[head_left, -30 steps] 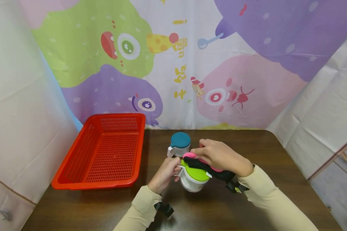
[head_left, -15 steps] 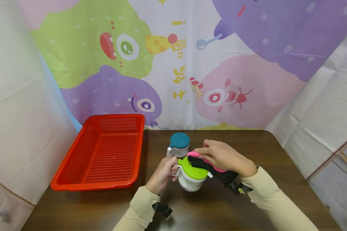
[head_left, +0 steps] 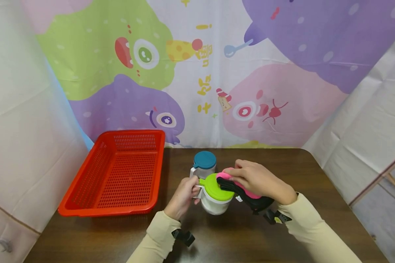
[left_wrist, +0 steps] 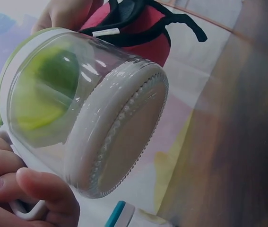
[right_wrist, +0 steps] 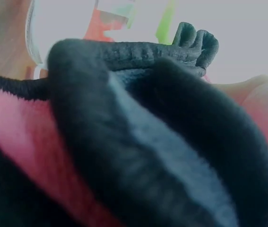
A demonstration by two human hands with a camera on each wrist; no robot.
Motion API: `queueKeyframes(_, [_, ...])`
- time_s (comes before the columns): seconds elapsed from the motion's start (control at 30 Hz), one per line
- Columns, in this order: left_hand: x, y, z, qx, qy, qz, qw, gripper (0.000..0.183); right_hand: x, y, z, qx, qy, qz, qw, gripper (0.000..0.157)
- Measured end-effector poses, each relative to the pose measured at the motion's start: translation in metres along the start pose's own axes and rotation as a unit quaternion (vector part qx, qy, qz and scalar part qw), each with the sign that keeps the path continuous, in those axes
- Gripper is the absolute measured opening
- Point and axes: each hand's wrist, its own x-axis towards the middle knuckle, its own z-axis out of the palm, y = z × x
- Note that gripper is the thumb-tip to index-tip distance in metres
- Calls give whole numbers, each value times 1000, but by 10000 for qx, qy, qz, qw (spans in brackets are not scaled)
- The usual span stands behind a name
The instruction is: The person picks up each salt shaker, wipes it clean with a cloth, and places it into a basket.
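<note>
My left hand (head_left: 184,191) grips the white handle of a glass seasoning jar (head_left: 215,206) with a lime-green lid (head_left: 214,190). In the left wrist view the jar is tilted, its clear wall and ridged white base (left_wrist: 124,132) showing above the table. My right hand (head_left: 258,179) pinches a folded pink cloth (head_left: 251,193) with thick black edging against the right side of the lid. Up close in the right wrist view, the black edging (right_wrist: 96,127) and a grey-blue inner side fill most of the frame. The cloth partly hides the lid.
A second jar with a blue lid (head_left: 204,160) and white handle stands just behind the held jar. To the left, a red perforated plastic basket (head_left: 160,171) sits on the brown wooden table (head_left: 283,233). A cartoon-printed curtain (head_left: 214,135) hangs along the back edge.
The green-lidded jar and my left hand have shifted slightly left and up. My right hand has slid the cloth a little to the right across the lid, uncovering more green.
</note>
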Motion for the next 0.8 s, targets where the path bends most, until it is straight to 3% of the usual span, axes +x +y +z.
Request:
queueKeyframes(0.33, [0, -1, 0, -273, 365, -72, 9989, 32, -5, -1, 3, -153, 345, -225, 9990, 11])
queueKeyframes(0.63, [3, -4, 1, -421, 542, 2, 9976, 32, -7, -4, 3, -351, 568, -385, 9970, 10])
queueKeyframes(0.8, [5, -4, 2, -451, 674, 12, 9967, 32, -7, -5, 2, -410, 466, -293, 9976, 14])
